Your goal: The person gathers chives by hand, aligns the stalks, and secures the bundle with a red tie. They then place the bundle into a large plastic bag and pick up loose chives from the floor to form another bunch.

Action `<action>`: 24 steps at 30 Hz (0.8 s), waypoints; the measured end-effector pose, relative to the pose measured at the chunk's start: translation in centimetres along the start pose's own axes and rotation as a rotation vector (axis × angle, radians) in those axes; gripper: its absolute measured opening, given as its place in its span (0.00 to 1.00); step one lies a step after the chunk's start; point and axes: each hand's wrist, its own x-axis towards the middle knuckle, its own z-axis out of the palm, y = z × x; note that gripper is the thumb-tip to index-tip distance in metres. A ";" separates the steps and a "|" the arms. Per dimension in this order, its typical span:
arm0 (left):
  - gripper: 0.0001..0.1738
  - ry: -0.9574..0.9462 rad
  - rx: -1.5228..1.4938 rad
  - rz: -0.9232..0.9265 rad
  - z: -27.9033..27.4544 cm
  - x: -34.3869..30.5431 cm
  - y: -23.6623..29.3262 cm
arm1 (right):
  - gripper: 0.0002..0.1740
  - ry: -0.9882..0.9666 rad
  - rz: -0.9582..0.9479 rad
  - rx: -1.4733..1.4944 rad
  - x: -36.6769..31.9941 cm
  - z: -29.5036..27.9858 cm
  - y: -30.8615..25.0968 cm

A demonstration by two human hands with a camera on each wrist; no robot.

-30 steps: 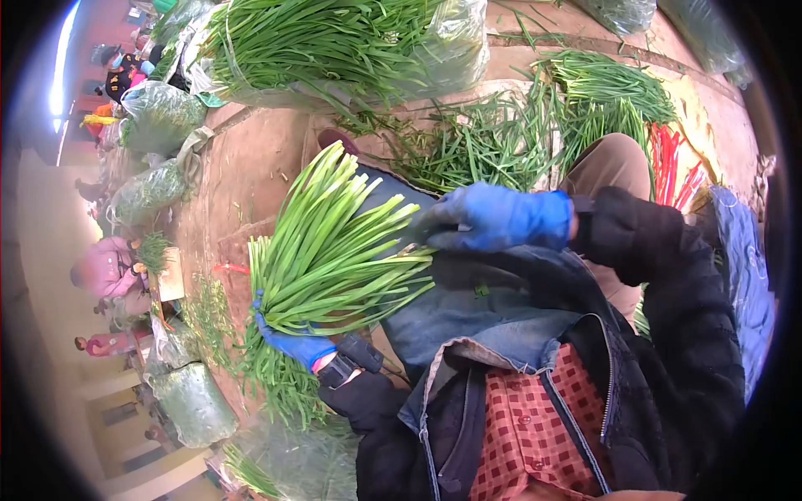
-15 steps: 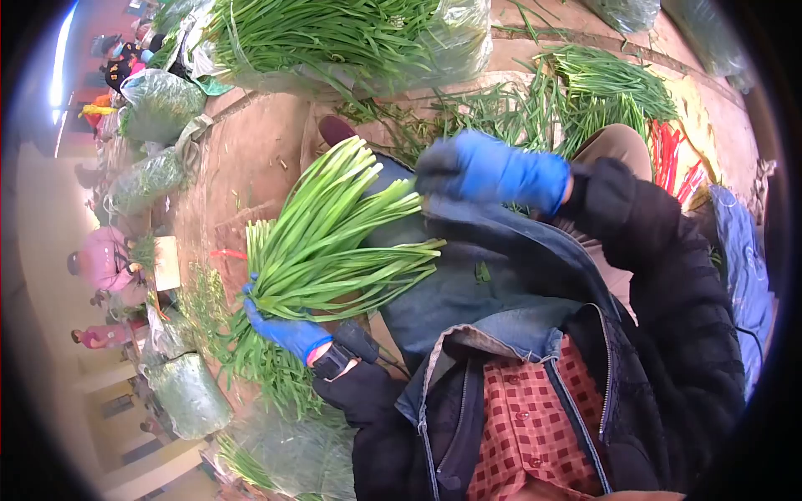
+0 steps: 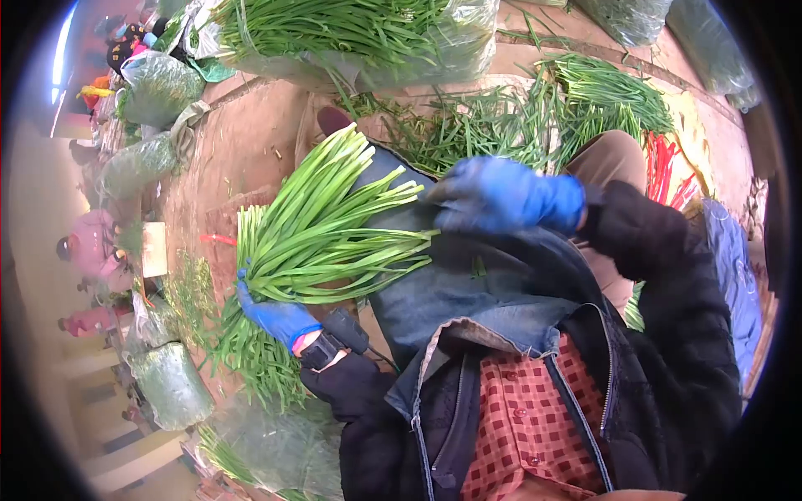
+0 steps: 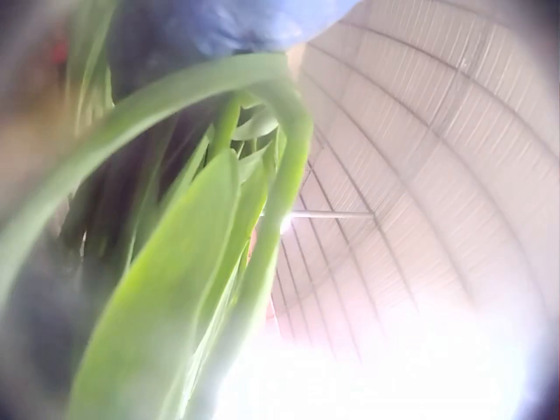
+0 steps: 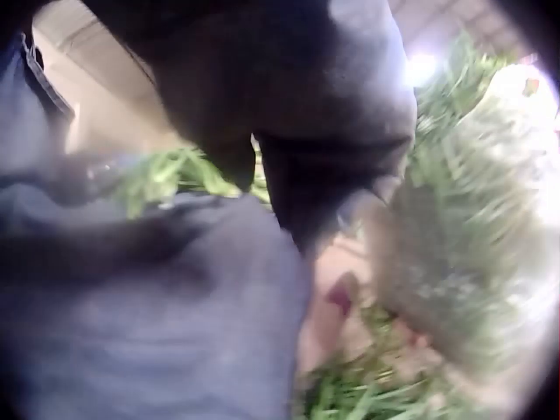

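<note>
A thick bunch of long green stalks (image 3: 326,225) fans out over the left side of the lap, pale cut ends up and to the right. The blue-gloved left hand (image 3: 280,321) grips it low down, with leafy tops hanging below; in the left wrist view broad green leaves (image 4: 166,280) pass beneath the blurred glove (image 4: 236,26). Just right of the stalk ends, the right hand (image 3: 510,196) hovers over the lap, blurred, its fingers pointing left. In the right wrist view that hand (image 5: 289,105) looks dark, with a gap between thumb and fingers and nothing visible in them.
A plastic bag of greens (image 3: 334,42) lies ahead. Loose leaves (image 3: 476,129), another pile of stalks (image 3: 610,92) and red strips (image 3: 662,167) lie to the right. Further bags (image 3: 171,388) and people (image 3: 96,246) are at the left. Blue cloth (image 3: 735,275) lies at far right.
The right hand rose, then came back down beside the stalk ends, its fingers more extended than half a second ago. The left hand and bunch have shifted slightly left and up in view.
</note>
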 end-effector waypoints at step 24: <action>0.19 -0.065 -0.035 -0.079 2.5 -1.2 1.9 | 0.13 0.220 -0.265 -0.202 4.5 8.0 -1.4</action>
